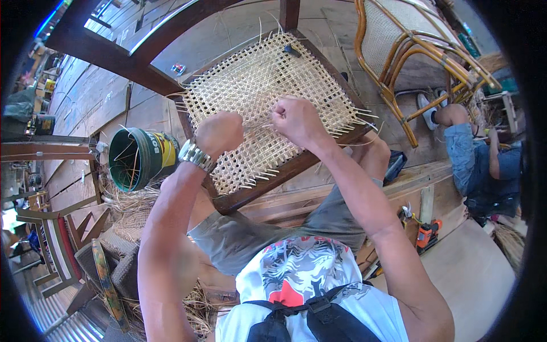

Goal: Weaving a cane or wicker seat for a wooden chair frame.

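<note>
While right hand (pixel 301 121) curls fingers together (left hand (pixel 221 133): cannot tell), cane lattice seat (pixel 228 97) bristles

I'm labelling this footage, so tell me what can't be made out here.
In the head view:
Left hand: fingertips hidden behind the hand itself.
Right hand: curled fingers hide anything inside.
Woven seat: underside hidden by its top.
Dark wooden frame: cut off by top edge.
Small colourful item: too small to identify.

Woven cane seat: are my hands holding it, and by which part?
Can't tell: your left hand and right hand curl over the seat, but any grip on its cane is too small to see.
</note>
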### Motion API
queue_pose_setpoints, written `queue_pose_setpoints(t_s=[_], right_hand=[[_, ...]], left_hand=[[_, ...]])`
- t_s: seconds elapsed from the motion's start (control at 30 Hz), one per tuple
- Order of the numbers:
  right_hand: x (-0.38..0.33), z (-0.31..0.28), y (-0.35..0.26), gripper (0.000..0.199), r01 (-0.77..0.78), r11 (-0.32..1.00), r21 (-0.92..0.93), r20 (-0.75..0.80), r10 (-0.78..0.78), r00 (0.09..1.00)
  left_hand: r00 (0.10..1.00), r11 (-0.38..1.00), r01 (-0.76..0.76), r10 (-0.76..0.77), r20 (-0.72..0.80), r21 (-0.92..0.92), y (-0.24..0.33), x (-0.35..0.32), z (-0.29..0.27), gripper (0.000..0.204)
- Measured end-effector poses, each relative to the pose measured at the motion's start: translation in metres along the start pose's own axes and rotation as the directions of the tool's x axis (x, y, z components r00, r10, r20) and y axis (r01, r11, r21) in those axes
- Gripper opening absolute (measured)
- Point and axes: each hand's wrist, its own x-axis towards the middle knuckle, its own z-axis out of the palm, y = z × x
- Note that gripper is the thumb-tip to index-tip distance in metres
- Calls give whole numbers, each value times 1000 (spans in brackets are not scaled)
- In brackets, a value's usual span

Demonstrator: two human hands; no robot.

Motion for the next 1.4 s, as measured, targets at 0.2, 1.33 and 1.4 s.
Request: queue_pose_setpoints(t_s=[0.2, 1.33, 1.4], right_hand=[[-2, 0, -3, 14, 32, 999, 28, -60, -31, 998], [52, 20, -71, 31, -97, 595, 798, 284, -228, 931], [45, 1, -69, 28, -138, 934, 330, 272, 46, 961]], left_hand=[[999, 986, 6, 0, -39, 168, 20, 9, 6, 20], [961, 892, 133, -223, -166, -432, -57, -58, -125, 35], [967, 906, 152, -220, -132, -396, -56, -55, -98, 34]])
